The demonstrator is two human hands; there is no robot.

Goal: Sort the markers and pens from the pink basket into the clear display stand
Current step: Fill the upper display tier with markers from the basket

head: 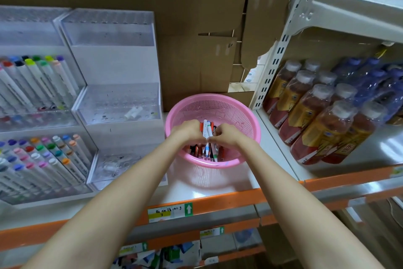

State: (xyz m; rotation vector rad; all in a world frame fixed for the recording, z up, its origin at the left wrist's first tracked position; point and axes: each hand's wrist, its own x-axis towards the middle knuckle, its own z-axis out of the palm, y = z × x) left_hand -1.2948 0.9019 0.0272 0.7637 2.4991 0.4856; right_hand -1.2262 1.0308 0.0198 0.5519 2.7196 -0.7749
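Markers and pens (207,132) lie bunched in the pink basket (220,99), which sits on the white shelf (196,190) with its far rim close against the cardboard (196,29) behind. Both hands are down inside it. The left hand (188,131) curls its fingers round several barrels, and the right hand (226,134) seems to pinch the same bunch from the other side, though its fingertips are hidden among the pens. Just left of the basket stands the clear display stand (115,100), its three stepped tiers almost bare, with open room above each. A second stand (37,94) further left is filled with capped markers and cut off by the frame edge. To the right, a slotted upright (273,68) and wrapped bottles (316,114) close that side. The shelf's orange lip (229,198) runs under the forearms.
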